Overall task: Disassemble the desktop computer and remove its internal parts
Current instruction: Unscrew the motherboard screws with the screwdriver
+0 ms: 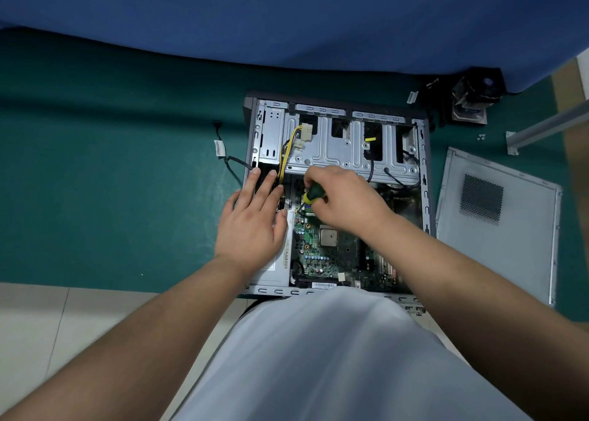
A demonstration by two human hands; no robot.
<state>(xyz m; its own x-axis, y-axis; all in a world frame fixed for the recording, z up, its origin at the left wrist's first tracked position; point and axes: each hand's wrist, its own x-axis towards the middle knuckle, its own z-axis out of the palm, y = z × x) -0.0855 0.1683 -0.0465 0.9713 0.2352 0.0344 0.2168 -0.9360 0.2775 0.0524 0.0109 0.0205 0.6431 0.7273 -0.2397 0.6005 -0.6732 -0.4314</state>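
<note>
An open grey desktop case (pixel 424 178) lies on its side on a green mat, with the green motherboard (pixel 331 258) and its bare processor (pixel 328 237) exposed. My right hand (pixel 347 197) grips a green-and-yellow screwdriver (pixel 313 193), whose tip points down at the motherboard's upper left corner. My left hand (pixel 255 220) rests flat with straight fingers on the silver power supply (pixel 280 261) at the case's left side. Yellow and black power cables (pixel 287 153) with white plugs run up over the silver drive cage (pixel 344 146).
The removed side panel (pixel 497 226) lies right of the case. A heatsink with fan (pixel 471 98) and small screws (pixel 481 137) sit at the back right by a metal rail (pixel 541 127). A loose black cable (pixel 229 159) lies left. Blue fabric (pixel 287 16) borders the back.
</note>
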